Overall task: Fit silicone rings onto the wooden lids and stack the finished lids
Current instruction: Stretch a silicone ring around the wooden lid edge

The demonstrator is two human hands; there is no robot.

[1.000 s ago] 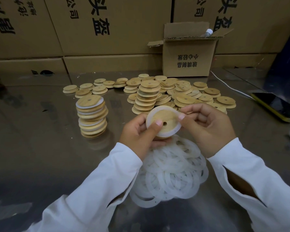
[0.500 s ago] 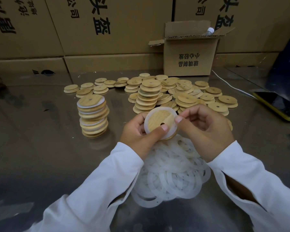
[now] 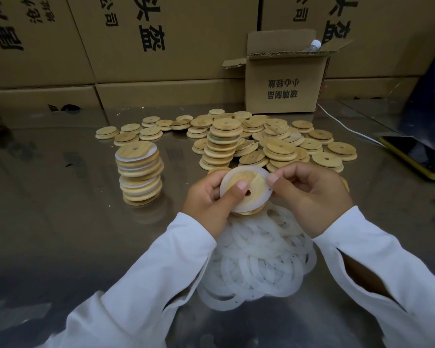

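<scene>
A round wooden lid (image 3: 252, 185) with a small centre hole sits between both hands above the table, a white silicone ring (image 3: 244, 209) around its raised step. My left hand (image 3: 209, 199) grips its left side with the thumb pressed on the wood. My right hand (image 3: 312, 194) pinches the ring at the right edge. Below the hands lies a pile of loose silicone rings (image 3: 259, 262). A stack of finished lids (image 3: 140, 173) stands to the left. Bare wooden lids (image 3: 269, 141) lie in heaps behind the hands.
The shiny metal table (image 3: 60, 234) carries an open cardboard box (image 3: 284, 81) at the back. Large cartons (image 3: 141, 38) form a wall behind it. A phone in a yellow case (image 3: 417, 156) and a white cable (image 3: 347, 126) lie at the right.
The lid has been turned and tilted in my hands, so its ringed face shows more. Both hands stay at the same spot over the ring pile.
</scene>
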